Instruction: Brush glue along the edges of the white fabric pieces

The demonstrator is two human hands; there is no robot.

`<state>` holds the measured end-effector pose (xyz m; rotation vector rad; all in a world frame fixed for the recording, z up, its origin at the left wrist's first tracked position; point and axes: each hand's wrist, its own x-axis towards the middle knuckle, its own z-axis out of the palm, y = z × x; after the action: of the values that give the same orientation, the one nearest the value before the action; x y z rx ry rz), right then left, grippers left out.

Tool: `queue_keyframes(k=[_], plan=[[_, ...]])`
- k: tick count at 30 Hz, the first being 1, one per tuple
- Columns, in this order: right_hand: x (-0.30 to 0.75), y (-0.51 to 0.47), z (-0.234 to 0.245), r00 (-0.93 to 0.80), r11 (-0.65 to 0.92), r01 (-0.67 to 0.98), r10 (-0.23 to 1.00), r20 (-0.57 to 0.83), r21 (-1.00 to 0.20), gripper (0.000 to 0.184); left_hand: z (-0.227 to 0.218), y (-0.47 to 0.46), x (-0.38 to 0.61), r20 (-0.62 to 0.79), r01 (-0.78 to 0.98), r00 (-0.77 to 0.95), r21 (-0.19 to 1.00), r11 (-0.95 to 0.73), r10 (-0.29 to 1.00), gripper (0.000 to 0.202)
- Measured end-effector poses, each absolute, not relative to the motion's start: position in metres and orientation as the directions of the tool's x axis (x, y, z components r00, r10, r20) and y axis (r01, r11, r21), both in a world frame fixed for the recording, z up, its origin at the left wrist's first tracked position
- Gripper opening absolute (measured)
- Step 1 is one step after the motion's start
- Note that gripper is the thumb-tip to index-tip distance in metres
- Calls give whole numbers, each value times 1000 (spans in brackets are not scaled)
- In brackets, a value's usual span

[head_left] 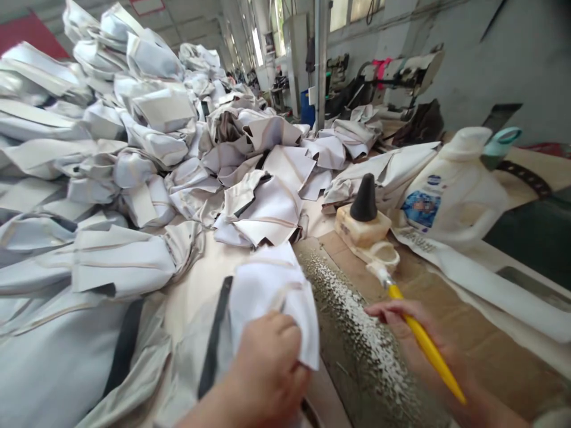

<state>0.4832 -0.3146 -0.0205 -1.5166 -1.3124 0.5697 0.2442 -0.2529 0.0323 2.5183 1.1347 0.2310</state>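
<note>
My left hand (272,362) is closed on a white fabric piece (267,285) with a beige seam line, near the bottom middle. A dark strip (216,333) runs along that piece's left side. In my right hand (414,333) is a paintbrush with a yellow handle (423,342), pinched between the fingers. Its pale, coated bristles (379,270) meet the white-crusted rim of a small container (384,257). Just behind stands a stained, squat bottle (361,226) with a black cone cap (364,199). Between my hands lies a board (330,321) spattered with white residue.
Heaped white fabric pieces (151,107) fill the left and back of the table. A large white jug (450,184) stands at the right, beside brown cardboard (482,333). Farther back are a metal post (320,65) and a sewing machine (401,71).
</note>
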Motion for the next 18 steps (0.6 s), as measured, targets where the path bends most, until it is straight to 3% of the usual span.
queue_keyframes(k=[3,5,6,8,10,12,15,18], plan=[[471,-317,-41,186,36,446,974,132,-894,23,-17,-289,283,-300,531,844,341,-776,445,29],[466,-321,-57,151,21,556,980,126,-831,28,-32,-294,296,-316,430,894,415,-802,316,41],[464,-324,-65,141,25,627,979,145,-779,31,-32,-289,297,-267,411,910,461,-787,318,44],[462,-332,-81,109,59,740,972,206,-670,34,-19,-266,287,-170,490,866,486,-724,471,40],[459,-339,-94,72,94,801,965,252,-592,33,-4,-235,271,-130,680,711,375,-630,691,39],[455,-343,-104,60,98,825,964,259,-557,30,0,-208,258,-133,816,566,233,-529,814,46],[447,-340,-109,109,53,811,965,239,-583,26,-16,-185,255,-184,888,459,111,-446,869,56],[442,-329,-106,206,-64,745,969,137,-664,20,-37,-182,263,-228,914,404,52,-403,886,51]])
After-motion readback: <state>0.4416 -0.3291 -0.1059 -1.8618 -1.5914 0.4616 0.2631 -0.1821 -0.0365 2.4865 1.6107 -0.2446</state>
